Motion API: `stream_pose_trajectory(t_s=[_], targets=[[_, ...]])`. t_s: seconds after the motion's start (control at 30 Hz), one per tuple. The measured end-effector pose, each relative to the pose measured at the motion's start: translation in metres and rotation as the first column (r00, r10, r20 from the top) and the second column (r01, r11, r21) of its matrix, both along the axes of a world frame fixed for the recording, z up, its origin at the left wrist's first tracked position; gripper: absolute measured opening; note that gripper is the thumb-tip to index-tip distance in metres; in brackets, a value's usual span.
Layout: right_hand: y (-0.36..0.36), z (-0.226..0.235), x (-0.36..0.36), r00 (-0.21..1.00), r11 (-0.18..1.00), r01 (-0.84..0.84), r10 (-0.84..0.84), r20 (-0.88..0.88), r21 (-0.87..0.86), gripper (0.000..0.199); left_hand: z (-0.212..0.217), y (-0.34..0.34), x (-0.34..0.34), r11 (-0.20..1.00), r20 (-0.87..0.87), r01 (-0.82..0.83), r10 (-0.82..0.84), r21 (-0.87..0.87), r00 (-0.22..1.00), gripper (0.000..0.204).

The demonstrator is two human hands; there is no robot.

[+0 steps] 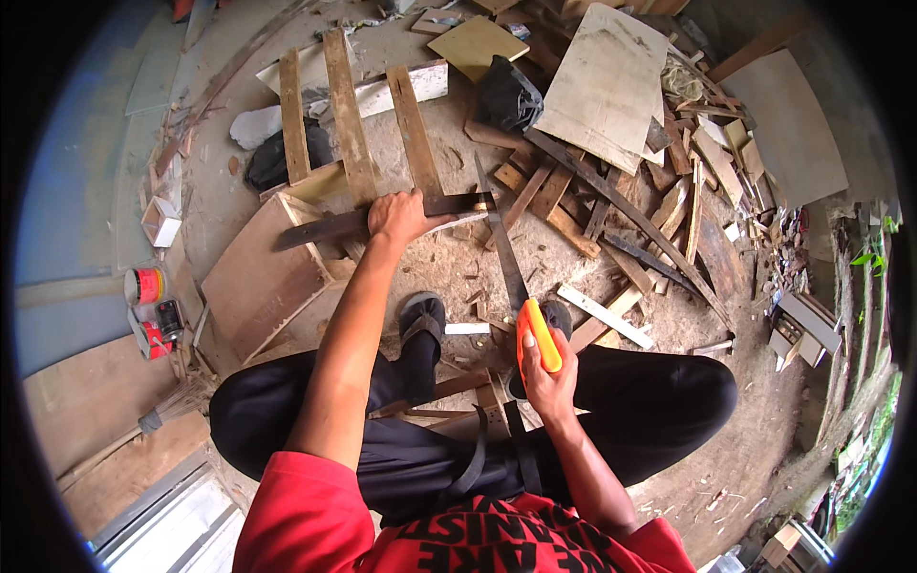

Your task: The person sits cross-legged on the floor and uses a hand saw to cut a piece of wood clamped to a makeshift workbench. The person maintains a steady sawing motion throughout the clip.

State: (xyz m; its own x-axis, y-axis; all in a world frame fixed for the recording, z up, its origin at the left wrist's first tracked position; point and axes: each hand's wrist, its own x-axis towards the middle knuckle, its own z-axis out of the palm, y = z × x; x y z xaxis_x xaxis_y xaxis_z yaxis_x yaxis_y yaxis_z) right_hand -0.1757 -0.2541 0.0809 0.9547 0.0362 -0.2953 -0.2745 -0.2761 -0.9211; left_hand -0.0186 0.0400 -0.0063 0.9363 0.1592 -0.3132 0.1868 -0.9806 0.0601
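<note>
My left hand is closed over a dark wooden strip, which lies crosswise in front of me over the edge of a wooden box. Its fingers wrap the strip, pressing it from above. In my right hand is the orange handle of a handsaw. The long blade points away from me and crosses the strip near its right end. Whether the teeth have cut into the wood is too small to tell.
Pale slats extend beyond the box. A heap of scrap boards and battens fills the far right. Paint tins stand at the left, near a broom. My shoes are below the strip, among offcuts and sawdust.
</note>
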Motion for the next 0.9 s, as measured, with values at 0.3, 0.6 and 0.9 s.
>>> stream_pose_trajectory(t_s=[0.3, 0.6, 0.9], targets=[[-0.002, 0.006, -0.001, 0.998, 1.0, -0.007, 0.007, -0.055, -0.008, 0.029, -0.016, 0.0, -0.003, 0.998, 0.073, 0.006, -0.01, 0.065, 0.997, 0.094], [-0.001, 0.005, 0.0, 1.0, 1.0, -0.014, 0.014, -0.017, -0.022, 0.027, -0.009, 0.012, 0.007, 0.999, 0.133, 0.047, -0.045, -0.017, 0.99, 0.091], [-0.007, 0.006, 0.005, 0.999, 0.999, -0.042, 0.042, -0.007, 0.004, 0.028, -0.018, 0.015, 0.02, 0.997, 0.186, -0.063, 0.07, -0.044, 0.98, 0.068]])
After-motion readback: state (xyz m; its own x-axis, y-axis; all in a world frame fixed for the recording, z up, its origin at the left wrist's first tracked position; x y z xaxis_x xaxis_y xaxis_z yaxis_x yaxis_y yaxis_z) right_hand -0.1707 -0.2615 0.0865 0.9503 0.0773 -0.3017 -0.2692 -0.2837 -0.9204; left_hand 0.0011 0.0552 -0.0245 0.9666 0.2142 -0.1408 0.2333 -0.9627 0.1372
